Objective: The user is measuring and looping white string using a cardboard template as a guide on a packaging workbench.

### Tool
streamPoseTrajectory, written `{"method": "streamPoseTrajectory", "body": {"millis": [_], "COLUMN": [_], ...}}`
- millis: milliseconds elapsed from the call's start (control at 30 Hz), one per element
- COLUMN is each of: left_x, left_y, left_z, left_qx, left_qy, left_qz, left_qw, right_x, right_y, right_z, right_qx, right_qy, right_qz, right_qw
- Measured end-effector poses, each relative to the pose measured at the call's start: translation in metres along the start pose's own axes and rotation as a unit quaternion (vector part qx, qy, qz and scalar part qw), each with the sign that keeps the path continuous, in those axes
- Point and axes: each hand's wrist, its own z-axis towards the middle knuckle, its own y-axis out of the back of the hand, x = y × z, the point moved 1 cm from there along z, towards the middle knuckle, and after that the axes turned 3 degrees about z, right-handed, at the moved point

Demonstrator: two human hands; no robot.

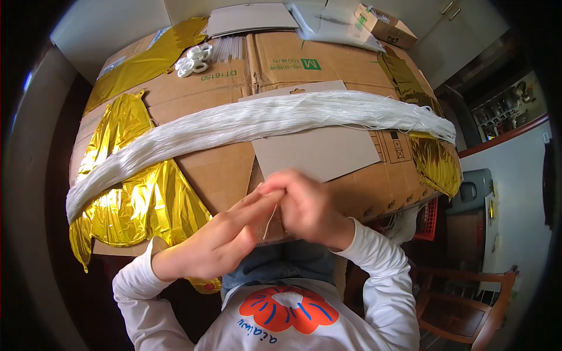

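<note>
Left hand (pixel 216 243), lower centre of the frame, has its fingers nearly straight and close together, the tips meeting the curled fingers of the right hand (pixel 307 205); what they pinch is hidden there. Largest is the cardboard (pixel 205 175) filling the middle, apparently laid flat as a work surface. 1 hank of white thread (pixel 257 117) arcs from left to right, probably spread full length to keep its strands untangled. Gold foil sheets (pixel 140 205) lie left, upper left and right, at least 3, partly under the hank. 1 grey card (pixel 316 155) sits beneath it at centre, perhaps as a smooth backing. White rings (pixel 193 60), upper left, overlap too much to count. Smallest, 1 loose thread (pixel 270 223) hangs below the meeting fingers, likely held between the 2 hands for fine control
</note>
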Motion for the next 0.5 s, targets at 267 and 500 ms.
{"method": "streamPoseTrajectory", "body": {"millis": [267,500], "left_x": [0.007,0.015], "left_y": [0.01,0.011], "left_z": [-0.009,0.009], "left_qx": [-0.111,-0.179], "left_qy": [0.011,0.129], "left_qz": [-0.004,-0.104], "left_qw": [0.994,0.97], "right_x": [-0.002,-0.022], "right_y": [0.046,0.045], "right_z": [0.005,0.018], "right_qx": [-0.156,-0.154], "right_qy": [-0.164,-0.222], "right_qz": [0.098,0.124], "right_qw": [0.969,0.955]}}
